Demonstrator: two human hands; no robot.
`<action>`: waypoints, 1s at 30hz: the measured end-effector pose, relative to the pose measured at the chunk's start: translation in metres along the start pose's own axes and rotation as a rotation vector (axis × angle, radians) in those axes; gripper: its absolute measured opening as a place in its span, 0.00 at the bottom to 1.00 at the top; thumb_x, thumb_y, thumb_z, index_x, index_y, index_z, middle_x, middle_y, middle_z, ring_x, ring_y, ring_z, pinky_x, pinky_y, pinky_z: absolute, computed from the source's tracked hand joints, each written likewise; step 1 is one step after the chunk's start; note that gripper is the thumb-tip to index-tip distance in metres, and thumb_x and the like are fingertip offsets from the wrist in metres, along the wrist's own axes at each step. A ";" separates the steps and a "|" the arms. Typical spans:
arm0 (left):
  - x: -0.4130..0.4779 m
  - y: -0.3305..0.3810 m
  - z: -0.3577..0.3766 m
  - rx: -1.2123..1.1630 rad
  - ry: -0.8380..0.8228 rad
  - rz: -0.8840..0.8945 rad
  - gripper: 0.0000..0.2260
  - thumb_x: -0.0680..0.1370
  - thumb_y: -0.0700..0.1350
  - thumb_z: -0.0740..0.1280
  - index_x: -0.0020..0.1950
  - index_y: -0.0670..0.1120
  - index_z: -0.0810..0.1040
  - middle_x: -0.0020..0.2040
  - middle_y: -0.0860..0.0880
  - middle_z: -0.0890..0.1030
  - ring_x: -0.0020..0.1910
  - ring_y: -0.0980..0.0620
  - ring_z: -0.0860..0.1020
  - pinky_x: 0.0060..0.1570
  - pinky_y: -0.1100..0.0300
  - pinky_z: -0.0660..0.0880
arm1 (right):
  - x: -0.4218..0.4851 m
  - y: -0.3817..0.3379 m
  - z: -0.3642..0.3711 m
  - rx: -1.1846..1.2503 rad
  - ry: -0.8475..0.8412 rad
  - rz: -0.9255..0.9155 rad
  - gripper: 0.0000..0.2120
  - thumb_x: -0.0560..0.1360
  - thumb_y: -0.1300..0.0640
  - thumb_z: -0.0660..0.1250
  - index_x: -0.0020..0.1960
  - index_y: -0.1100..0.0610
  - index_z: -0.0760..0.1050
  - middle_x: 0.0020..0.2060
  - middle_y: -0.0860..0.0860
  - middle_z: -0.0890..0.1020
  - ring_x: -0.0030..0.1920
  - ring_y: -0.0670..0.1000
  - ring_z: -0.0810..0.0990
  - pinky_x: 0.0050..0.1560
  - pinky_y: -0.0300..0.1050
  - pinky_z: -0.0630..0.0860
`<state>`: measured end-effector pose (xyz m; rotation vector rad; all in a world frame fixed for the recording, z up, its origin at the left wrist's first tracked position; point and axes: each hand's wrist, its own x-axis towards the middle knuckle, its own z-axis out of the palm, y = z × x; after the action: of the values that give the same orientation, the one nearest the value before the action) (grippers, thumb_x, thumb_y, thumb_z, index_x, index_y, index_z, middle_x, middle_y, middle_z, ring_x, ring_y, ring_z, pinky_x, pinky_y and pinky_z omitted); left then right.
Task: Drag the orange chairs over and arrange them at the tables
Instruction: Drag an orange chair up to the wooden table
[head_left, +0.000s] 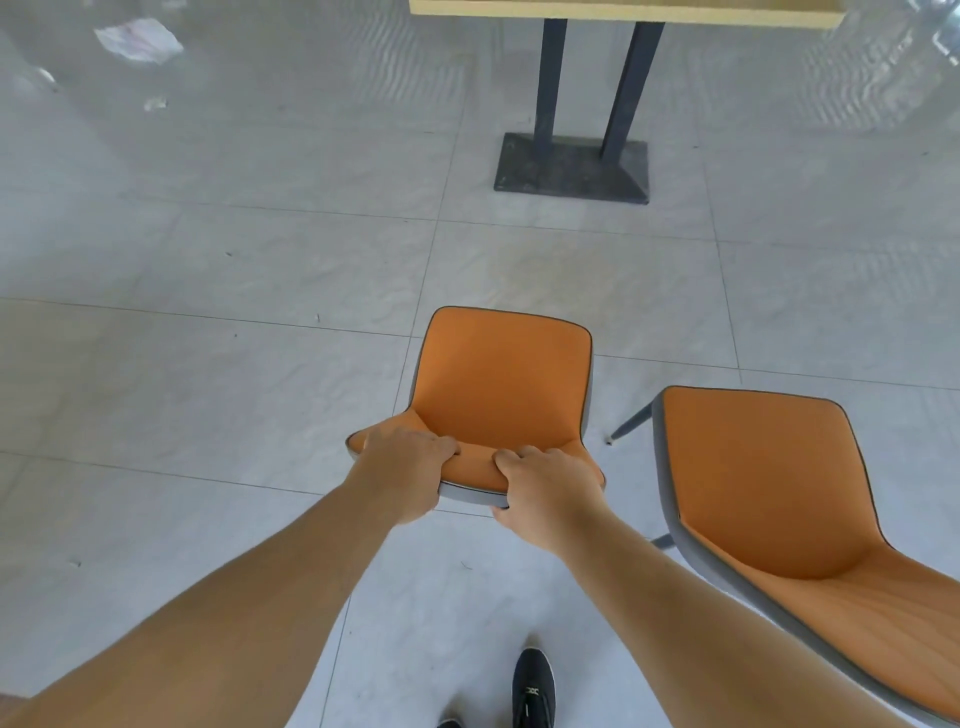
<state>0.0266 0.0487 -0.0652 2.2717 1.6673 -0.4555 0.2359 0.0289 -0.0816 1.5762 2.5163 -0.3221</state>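
An orange chair (501, 384) with a grey shell stands in the middle of the floor, its seat facing the table ahead. My left hand (408, 475) and my right hand (545, 491) both grip the top edge of its backrest, side by side. A second orange chair (769, 493) stands close on the right, untouched. The wooden table (623, 11) shows only its front edge at the top, on two dark legs (550, 78) with a flat dark base (571, 166).
Grey floor tiles stretch all around. Crumpled white paper (137, 39) lies on the floor at the far left. My black shoe (532, 688) is at the bottom, behind the held chair.
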 end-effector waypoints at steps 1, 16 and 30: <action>0.002 0.001 0.000 0.003 -0.003 -0.004 0.18 0.76 0.48 0.68 0.66 0.59 0.75 0.54 0.55 0.82 0.53 0.49 0.78 0.53 0.46 0.76 | 0.002 0.002 -0.001 -0.002 -0.003 0.001 0.24 0.74 0.34 0.66 0.63 0.48 0.73 0.44 0.47 0.79 0.43 0.56 0.80 0.27 0.42 0.50; 0.068 -0.005 -0.031 0.045 0.120 0.030 0.14 0.78 0.50 0.68 0.63 0.58 0.76 0.52 0.55 0.82 0.50 0.50 0.78 0.43 0.52 0.69 | 0.061 0.046 -0.023 -0.009 -0.024 0.056 0.22 0.76 0.35 0.66 0.62 0.48 0.72 0.46 0.47 0.79 0.46 0.56 0.79 0.27 0.44 0.54; 0.168 -0.038 -0.080 0.048 0.086 0.119 0.13 0.79 0.49 0.67 0.64 0.55 0.75 0.48 0.53 0.81 0.45 0.48 0.78 0.44 0.50 0.77 | 0.151 0.091 -0.059 0.037 -0.116 0.226 0.20 0.76 0.37 0.66 0.61 0.49 0.72 0.48 0.48 0.78 0.50 0.56 0.79 0.47 0.56 0.81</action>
<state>0.0440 0.2380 -0.0639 2.4413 1.5653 -0.3790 0.2513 0.2137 -0.0706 1.7794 2.2329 -0.4178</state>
